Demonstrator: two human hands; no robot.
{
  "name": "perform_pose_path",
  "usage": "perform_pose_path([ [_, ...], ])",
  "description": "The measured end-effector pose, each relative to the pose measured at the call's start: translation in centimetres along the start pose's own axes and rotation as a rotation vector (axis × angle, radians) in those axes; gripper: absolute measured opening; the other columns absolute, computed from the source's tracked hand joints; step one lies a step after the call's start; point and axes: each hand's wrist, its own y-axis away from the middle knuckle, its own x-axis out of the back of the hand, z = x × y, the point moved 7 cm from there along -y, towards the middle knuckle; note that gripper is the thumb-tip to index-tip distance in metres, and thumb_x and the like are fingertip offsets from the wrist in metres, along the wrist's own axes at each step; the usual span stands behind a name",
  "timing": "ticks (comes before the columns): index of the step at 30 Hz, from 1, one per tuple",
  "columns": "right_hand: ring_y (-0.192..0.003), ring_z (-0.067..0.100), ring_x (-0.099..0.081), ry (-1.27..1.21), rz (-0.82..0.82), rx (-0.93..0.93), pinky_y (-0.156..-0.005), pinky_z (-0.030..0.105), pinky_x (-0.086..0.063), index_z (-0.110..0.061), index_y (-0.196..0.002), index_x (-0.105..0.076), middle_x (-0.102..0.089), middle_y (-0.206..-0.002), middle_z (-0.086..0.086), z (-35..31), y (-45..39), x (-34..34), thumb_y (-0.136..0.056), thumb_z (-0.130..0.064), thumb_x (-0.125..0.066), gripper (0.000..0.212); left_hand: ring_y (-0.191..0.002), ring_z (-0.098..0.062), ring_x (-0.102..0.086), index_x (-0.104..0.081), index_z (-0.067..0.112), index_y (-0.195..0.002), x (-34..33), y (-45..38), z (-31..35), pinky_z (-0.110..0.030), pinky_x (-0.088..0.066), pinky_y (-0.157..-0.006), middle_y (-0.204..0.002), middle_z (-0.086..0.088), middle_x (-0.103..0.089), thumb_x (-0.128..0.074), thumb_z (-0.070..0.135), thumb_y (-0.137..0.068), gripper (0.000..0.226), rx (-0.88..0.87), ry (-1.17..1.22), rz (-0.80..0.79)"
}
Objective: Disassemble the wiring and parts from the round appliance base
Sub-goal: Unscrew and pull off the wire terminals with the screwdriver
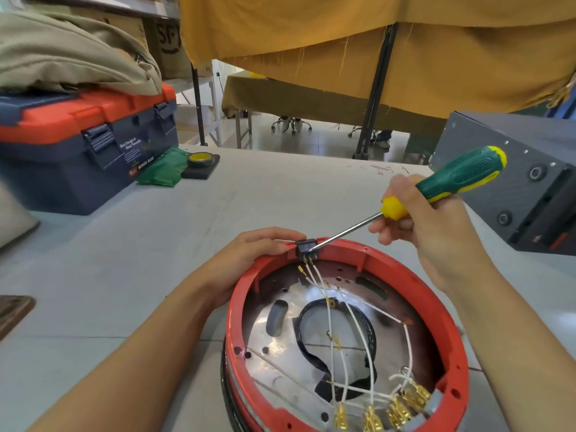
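The round red appliance base (436, 294) lies open side up on the table, showing a shiny metal plate, a black ring and white wires (335, 338) with brass terminals (396, 410). A small black switch block (307, 248) sits in the far rim with wires plugged into it. My left hand (249, 257) grips the rim beside that block, fingers touching it. My right hand (433, 232) holds a green and yellow screwdriver (436, 188), whose tip rests against the block.
A blue and orange toolbox (84, 145) with beige cloth on top stands at the back left. Green cloth (162, 169) and a tape roll (202, 159) lie next to it. A dark grey metal box (523, 188) stands at the right.
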Motion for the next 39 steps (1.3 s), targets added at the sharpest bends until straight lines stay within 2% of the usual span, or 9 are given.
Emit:
perform_pose_path([
  [4,-0.049,0.016,-0.052,-0.052,-0.146,-0.146,-0.047,0.022,-0.047,-0.017,-0.073,-0.071,-0.059,-0.056,0.005,0.9,0.1,0.2,-0.072,-0.049,-0.066,0.032,-0.088,-0.020,-0.068,-0.066,0.004,-0.109,0.0,-0.2,0.0,-0.023,-0.055,-0.073,-0.106,-0.015,-0.070,-0.056,0.015,-0.069,0.043,-0.019,-0.012,0.002],
  [8,-0.053,0.015,-0.052,-0.099,-0.241,-0.201,-0.048,0.024,-0.048,-0.015,-0.077,-0.071,-0.058,-0.061,0.006,1.1,0.3,0.4,-0.078,-0.033,-0.068,0.018,-0.088,-0.020,-0.068,-0.066,0.004,-0.109,0.0,-0.3,0.1,-0.022,-0.055,-0.071,-0.106,-0.015,-0.070,-0.056,0.017,-0.069,0.043,-0.030,-0.043,0.004],
  [12,-0.048,0.012,-0.047,-0.064,-0.114,-0.130,-0.042,0.021,-0.041,-0.010,-0.077,-0.063,-0.053,-0.055,0.001,1.0,0.1,0.7,-0.083,-0.017,-0.063,0.009,-0.090,-0.019,-0.068,-0.067,0.005,-0.110,-0.1,-0.4,0.1,-0.021,-0.055,-0.071,-0.108,-0.014,-0.070,-0.058,0.019,-0.068,0.045,-0.028,-0.062,0.008],
  [14,-0.046,0.010,-0.044,-0.050,-0.030,-0.054,-0.040,0.020,-0.036,-0.008,-0.077,-0.058,-0.049,-0.053,-0.003,0.6,0.1,0.7,-0.089,-0.009,-0.059,0.012,-0.093,-0.019,-0.068,-0.067,0.006,-0.111,-0.2,-0.6,0.1,-0.020,-0.054,-0.072,-0.108,-0.013,-0.070,-0.058,0.020,-0.068,0.046,-0.025,-0.058,0.000],
  [16,-0.046,0.010,-0.041,-0.034,0.004,0.014,-0.039,0.019,-0.033,-0.011,-0.075,-0.057,-0.047,-0.053,-0.005,0.0,0.2,0.5,-0.087,-0.011,-0.058,0.012,-0.096,-0.021,-0.067,-0.067,0.007,-0.112,-0.4,-0.8,0.1,-0.021,-0.054,-0.074,-0.110,-0.012,-0.070,-0.057,0.020,-0.070,0.045,-0.019,-0.055,-0.015],
  [22,-0.043,0.012,-0.036,0.020,0.002,0.102,-0.038,0.018,-0.033,-0.018,-0.068,-0.059,-0.045,-0.049,-0.006,-0.5,0.6,0.0,-0.085,-0.016,-0.056,0.018,-0.099,-0.023,-0.066,-0.064,0.005,-0.115,-0.9,-1.1,-0.2,-0.025,-0.056,-0.077,-0.113,-0.013,-0.069,-0.052,0.018,-0.073,0.045,-0.015,-0.018,-0.055],
  [26,-0.046,0.013,-0.038,0.013,0.010,0.114,-0.039,0.018,-0.034,-0.024,-0.065,-0.061,-0.046,-0.054,-0.004,-0.3,0.7,-0.1,-0.086,-0.015,-0.055,0.024,-0.097,-0.023,-0.066,-0.063,0.003,-0.117,-1.1,-1.1,-0.4,-0.025,-0.057,-0.076,-0.113,-0.014,-0.069,-0.051,0.017,-0.073,0.048,-0.008,0.000,-0.059],
  [33,-0.046,0.015,-0.041,0.019,0.015,0.158,-0.039,0.020,-0.037,-0.016,-0.070,-0.058,-0.048,-0.053,-0.004,-0.3,1.2,0.1,-0.086,-0.017,-0.057,0.016,-0.099,-0.022,-0.066,-0.063,0.004,-0.118,-1.1,-1.2,-0.4,-0.022,-0.055,-0.076,-0.113,-0.014,-0.069,-0.050,0.019,-0.073,0.048,-0.019,-0.023,-0.060],
  [39,-0.042,0.013,-0.044,0.040,-0.007,0.243,-0.040,0.019,-0.038,-0.019,-0.070,-0.061,-0.051,-0.051,-0.005,-0.9,1.6,-0.2,-0.083,-0.021,-0.057,0.013,-0.103,-0.025,-0.065,-0.064,0.007,-0.118,-1.1,-1.1,-0.5,-0.023,-0.055,-0.078,-0.114,-0.014,-0.068,-0.051,0.019,-0.075,0.046,-0.013,-0.005,-0.069],
])
